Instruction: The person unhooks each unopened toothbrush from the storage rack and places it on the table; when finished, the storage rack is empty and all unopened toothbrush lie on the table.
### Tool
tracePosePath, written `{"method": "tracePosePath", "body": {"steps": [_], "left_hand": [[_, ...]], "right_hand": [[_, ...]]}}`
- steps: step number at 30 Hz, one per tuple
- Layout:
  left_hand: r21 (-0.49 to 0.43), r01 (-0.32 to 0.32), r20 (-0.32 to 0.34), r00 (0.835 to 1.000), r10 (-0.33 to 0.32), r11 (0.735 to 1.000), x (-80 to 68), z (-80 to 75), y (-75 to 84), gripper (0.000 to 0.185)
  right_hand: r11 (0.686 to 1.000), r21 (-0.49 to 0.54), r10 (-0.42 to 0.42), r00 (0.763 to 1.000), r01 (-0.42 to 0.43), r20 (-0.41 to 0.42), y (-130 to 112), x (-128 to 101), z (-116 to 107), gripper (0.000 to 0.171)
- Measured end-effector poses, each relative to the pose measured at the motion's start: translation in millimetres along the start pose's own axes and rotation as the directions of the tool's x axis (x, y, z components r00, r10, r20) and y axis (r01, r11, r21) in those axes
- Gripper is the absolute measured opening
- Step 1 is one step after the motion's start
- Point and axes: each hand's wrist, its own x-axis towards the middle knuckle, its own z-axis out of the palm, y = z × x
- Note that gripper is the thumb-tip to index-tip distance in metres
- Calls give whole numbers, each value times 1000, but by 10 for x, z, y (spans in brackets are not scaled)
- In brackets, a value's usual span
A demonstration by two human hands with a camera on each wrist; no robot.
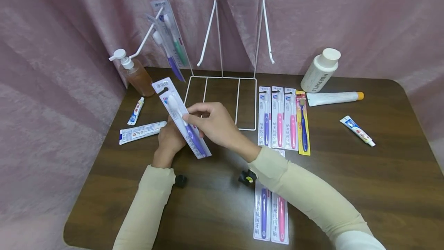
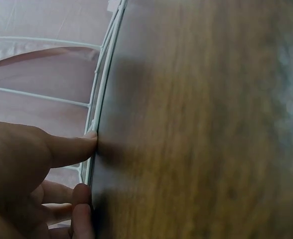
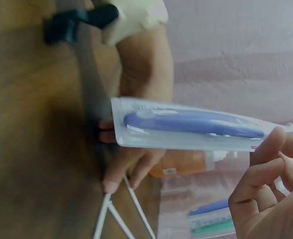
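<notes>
Now, right hand (image 1: 216,124): your thumb and fingers pinch the purple toothbrush pack (image 1: 177,113) mid-length, above the surface (image 1: 208,203).
Pack handling: probably light, stiffish, slick and crushable; hold its edges.
Left hand (image 1: 170,138): you seem to grip the white rack (image 1: 222,77), partly hidden behind the pack.
Cut off: your right sleeve (image 1: 305,192) covers two packs' (image 1: 263,223) tops.

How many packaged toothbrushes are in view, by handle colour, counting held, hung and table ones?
Purple-handled toothbrushes in long clear-fronted packs: 4
Pink-handled toothbrushes in long clear-fronted packs: 3
Green-handled toothbrush in a long clear-fronted pack: 1
Dark-blue-handled toothbrush on a yellow card: 1
Total visible: 9
</notes>
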Motion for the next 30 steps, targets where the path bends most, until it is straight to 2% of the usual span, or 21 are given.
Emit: {"method": "tracePosePath", "body": {"steps": [4,7,12,16,20,24,30], "left_hand": [[-22,-4,-7,1000,4,1000,-8,-23,6,58],[-83,16,-3,1000,-16,996,-23,-58,31,68],[-141,75,60,996,-68,987,-40,-119,80,91],[-143,90,91,993,-77,986,-52,-152,124,94],[-145,94,96,992,-81,985,-55,-161,149,95],[-140,95,95,992,-82,986,-36,-139,138,95],[-146,91,92,993,-78,985,-31,-165,164,94]], "right_hand": [[997,35,64,998,-64,16,100,-181,-84,16],[994,56,95,995,-96,18,161,-304,-180,15],[987,89,135,991,-136,23,308,-534,-415,18],[976,99,199,980,-196,-21,451,-775,-689,24],[955,135,280,954,-265,-111,569,-1035,-980,24],[932,155,355,915,-328,-194,686,-1304,-1219,21],[879,113,476,842,-463,-254,873,-1659,-1464,39]]}}
